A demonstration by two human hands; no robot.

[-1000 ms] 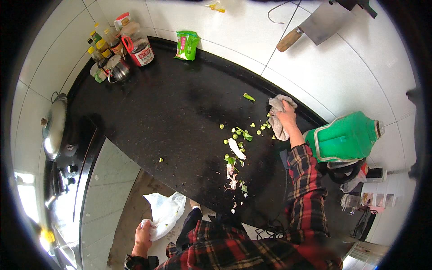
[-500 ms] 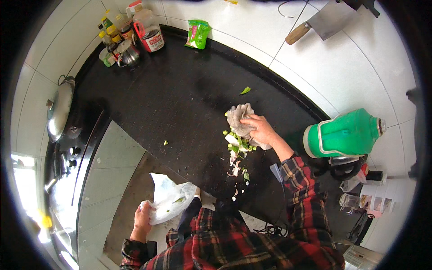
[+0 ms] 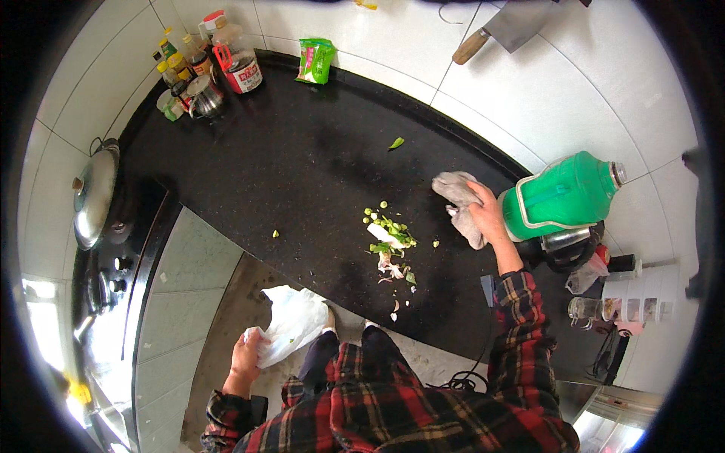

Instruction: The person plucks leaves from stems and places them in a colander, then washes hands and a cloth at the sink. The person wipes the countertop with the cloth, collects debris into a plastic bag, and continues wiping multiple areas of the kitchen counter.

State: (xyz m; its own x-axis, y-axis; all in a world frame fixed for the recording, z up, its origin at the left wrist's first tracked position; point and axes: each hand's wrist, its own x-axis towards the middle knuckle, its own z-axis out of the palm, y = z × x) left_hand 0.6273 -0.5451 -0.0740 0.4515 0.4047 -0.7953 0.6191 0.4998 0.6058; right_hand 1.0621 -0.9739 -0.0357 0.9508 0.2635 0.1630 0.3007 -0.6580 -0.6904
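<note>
My right hand is closed on a crumpled grey cloth, which lies against the black countertop beside the green thermos jug. Left of the cloth sits a small heap of vegetable scraps, with green and white pieces and pale peelings. A few loose bits trail toward the counter's front edge. Off that edge, at the lower left, my left hand grips the side of a thin white plastic bag. The bag hangs over the floor, and a small green bit shows on it.
The green thermos jug stands at the right, by a kettle and jars. Sauce bottles and a green packet line the back. A cleaver hangs on the wall. A lidded wok is on the stove at the left.
My right hand has moved the cloth rightward, off the scraps and toward the thermos jug. The heap now shows fully. My left hand keeps the bag, whose shape has shifted slightly.
</note>
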